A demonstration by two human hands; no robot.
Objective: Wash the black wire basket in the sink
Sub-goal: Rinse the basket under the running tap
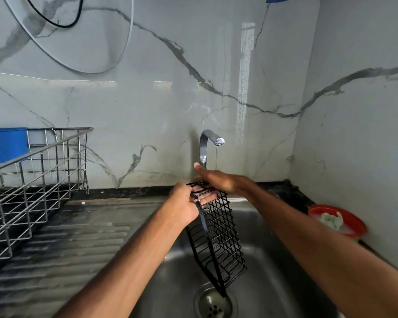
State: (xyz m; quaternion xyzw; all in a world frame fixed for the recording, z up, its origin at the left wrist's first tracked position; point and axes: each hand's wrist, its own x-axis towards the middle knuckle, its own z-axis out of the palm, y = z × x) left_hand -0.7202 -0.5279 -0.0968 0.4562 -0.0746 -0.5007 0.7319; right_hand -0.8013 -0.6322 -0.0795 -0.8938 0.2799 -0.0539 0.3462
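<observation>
Head view: a person stands at a steel sink; both bare forearms reach forward over the basin
Basket: the black wire basket hangs on end above the basin; its long axis runs from the hands down and back towards the person; its low corner sits just over the drain, and I cannot tell whether it touches
Left hand: the left hand is curled round the basket's upper left edge and seems to bear its weight
Right hand: the right hand lies flat across the basket's top end, fingers straight; it grips nothing
Tap: the tap stands just behind the hands; a thin trickle falls from its spout, just beyond the right hand
Key relation: only the basket's top end is near the stream, and most of the wire hangs below and nearer the person; the right hand is closer to the tap, so it would likely guide the basket under the water
Surroundings: a steel dish rack and a blue tub at left; a red bowl at right
</observation>
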